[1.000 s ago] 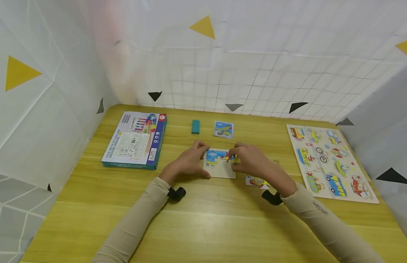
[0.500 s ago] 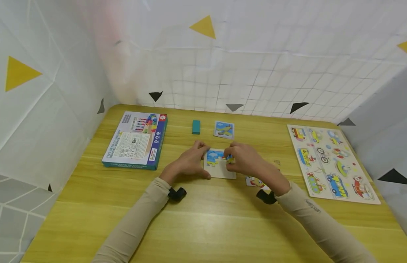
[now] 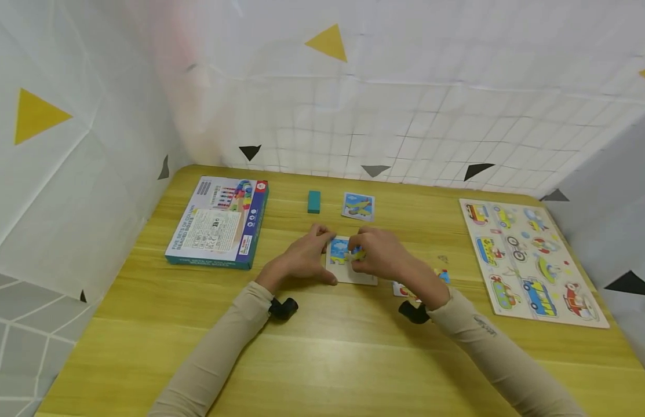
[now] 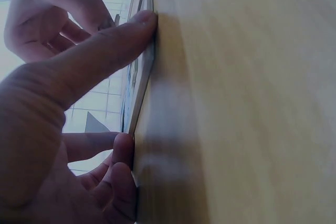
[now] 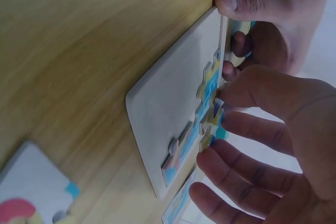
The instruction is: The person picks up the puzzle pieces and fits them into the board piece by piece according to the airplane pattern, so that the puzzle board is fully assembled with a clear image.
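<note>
A small pale puzzle board [image 3: 356, 278] lies on the table in front of me, with blue and yellow jigsaw pieces along its far side. In the head view, my left hand [image 3: 303, 256] holds its left edge. The left wrist view shows the left thumb [image 4: 139, 27] at one corner and curled fingers further along that edge. My right hand [image 3: 381, 253] is over the board, pinching a yellow and blue puzzle piece [image 5: 211, 120] between thumb and fingers, beside the laid pieces. Its exact seating is hidden by the fingers. Loose puzzle pieces [image 3: 403, 291] lie partly under the right forearm.
A picture card of an airplane [image 3: 359, 207] lies behind the board, with a teal block [image 3: 314, 202] to its left. A boxed bead set [image 3: 212, 226] stands far left. A large wooden vehicle puzzle [image 3: 533, 263] lies at right. Patterned white sheeting [image 3: 432, 87] rises behind the table.
My right hand has moved left across the board with the puzzle piece, towards the laid pieces. The left hand keeps its hold on the board's left edge.
</note>
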`<action>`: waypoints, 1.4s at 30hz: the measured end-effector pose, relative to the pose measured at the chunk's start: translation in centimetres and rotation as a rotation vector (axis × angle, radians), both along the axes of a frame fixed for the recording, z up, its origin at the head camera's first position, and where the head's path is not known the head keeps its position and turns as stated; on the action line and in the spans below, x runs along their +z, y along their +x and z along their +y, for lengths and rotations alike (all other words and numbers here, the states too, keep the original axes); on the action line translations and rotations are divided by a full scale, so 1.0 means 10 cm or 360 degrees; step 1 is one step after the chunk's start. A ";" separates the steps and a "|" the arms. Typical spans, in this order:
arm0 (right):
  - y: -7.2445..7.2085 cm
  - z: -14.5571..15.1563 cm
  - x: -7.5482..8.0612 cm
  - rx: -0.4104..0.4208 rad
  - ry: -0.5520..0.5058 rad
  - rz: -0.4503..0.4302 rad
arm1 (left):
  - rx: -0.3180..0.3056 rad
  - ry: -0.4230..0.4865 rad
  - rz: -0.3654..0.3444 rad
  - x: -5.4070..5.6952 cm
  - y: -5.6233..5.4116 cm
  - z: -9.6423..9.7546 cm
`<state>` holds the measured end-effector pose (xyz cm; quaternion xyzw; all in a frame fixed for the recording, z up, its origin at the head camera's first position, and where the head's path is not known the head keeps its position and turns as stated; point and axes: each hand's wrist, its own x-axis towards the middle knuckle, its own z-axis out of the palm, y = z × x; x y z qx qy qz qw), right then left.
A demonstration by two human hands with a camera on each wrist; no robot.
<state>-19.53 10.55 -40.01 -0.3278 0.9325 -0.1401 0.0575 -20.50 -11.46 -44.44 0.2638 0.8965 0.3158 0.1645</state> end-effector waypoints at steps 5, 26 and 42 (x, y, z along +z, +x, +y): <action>-0.03 -0.05 -0.04 -0.0006 0.0000 -0.0017 | -0.0004 -0.0003 0.0001 0.00 0.00 0.00; -0.06 -0.19 -0.14 -0.0055 0.0051 0.0007 | 0.0002 0.0009 0.0009 -0.03 -0.02 0.00; -0.05 -0.18 -0.15 0.0020 0.0014 0.0048 | -0.0007 -0.0011 0.0008 -0.01 -0.01 0.00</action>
